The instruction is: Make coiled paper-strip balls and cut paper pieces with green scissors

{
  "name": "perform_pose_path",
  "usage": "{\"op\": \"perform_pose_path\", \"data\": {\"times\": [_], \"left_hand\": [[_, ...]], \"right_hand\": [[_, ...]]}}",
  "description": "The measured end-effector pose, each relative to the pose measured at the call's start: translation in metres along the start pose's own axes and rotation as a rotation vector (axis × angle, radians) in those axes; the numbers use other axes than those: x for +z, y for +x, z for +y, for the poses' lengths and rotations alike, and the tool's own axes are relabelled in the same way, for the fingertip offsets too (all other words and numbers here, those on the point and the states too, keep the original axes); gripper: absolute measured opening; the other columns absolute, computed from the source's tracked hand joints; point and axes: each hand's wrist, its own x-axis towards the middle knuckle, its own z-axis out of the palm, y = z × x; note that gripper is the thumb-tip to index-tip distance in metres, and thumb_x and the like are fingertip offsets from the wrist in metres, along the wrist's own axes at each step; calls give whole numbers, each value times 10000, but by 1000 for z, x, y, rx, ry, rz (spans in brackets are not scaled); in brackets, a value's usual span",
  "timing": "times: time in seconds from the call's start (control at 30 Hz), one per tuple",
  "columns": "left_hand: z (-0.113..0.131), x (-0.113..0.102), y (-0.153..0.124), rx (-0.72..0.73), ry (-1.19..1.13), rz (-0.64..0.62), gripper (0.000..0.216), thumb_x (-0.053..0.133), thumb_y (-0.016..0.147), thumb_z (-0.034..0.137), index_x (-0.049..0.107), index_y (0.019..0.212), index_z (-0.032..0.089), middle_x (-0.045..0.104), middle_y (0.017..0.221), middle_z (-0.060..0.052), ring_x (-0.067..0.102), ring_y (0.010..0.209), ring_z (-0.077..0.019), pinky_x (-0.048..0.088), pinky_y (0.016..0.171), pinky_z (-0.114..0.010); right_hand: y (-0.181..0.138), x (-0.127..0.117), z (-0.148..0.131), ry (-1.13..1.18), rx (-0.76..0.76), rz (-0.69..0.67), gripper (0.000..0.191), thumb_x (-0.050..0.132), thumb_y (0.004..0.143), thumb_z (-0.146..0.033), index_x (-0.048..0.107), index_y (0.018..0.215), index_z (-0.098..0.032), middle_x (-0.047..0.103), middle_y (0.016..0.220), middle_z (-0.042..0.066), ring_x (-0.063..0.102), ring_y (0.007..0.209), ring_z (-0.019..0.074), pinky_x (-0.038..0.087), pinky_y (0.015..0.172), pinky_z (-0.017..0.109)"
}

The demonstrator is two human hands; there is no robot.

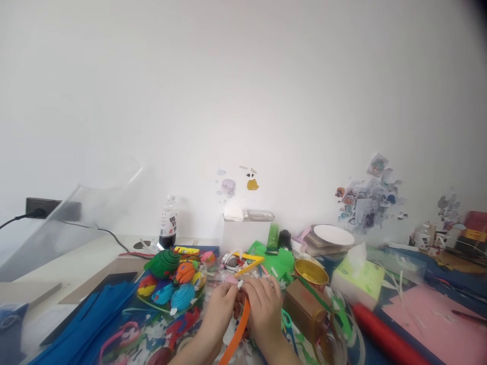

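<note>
Close together at the lower middle, my two hands work over the cluttered table. An orange strip runs down from between them toward the bottom edge. My left hand is closed in a pinch at the strip's upper end, where a small white piece shows at the fingertips. Curled fingers of my right hand wrap the strip from the other side. The strip's upper end is hidden behind the fingers. Just left of them sit several colourful corrugated-paper shapes, among them a green dome and a blue one.
Blue strips lie at left, near a bottle of dark liquid. To the right are a brown box, a gold bowl, a tissue box, a red roll and pink sheets. Paper scraps litter the table.
</note>
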Motion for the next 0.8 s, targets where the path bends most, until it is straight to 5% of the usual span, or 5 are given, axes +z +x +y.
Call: {"op": "perform_pose_path", "data": {"times": [0.43,0.57,0.7,0.8], "left_hand": [[2,2,-3,88,31,-97,187,550,639,327,539,727,162,547,586,38,498,490,-111,375,464,-228],[2,-4,-1,152,164,-87,173,515,615,171,579,775,159,606,676,6,569,644,-156,420,579,-244],[-3,-10,1,237,340,-42,118,505,633,153,584,717,177,639,751,-15,578,755,-186,418,679,-254],[-3,-11,-1,269,474,-43,96,500,688,201,585,731,195,646,747,-17,584,740,-190,415,666,-248]], "right_hand": [[1,-5,8,-110,40,-57,279,299,925,-222,571,903,-165,664,834,93,543,806,232,309,852,434],[1,-5,19,9,389,-86,224,417,875,-332,570,813,-181,640,813,91,547,782,246,388,744,402],[6,-5,22,410,825,-160,248,544,762,-409,558,877,-190,637,873,92,587,844,258,469,665,343],[11,-5,19,698,973,-221,250,599,699,-359,555,881,-194,650,915,85,607,904,256,500,663,309]]}}
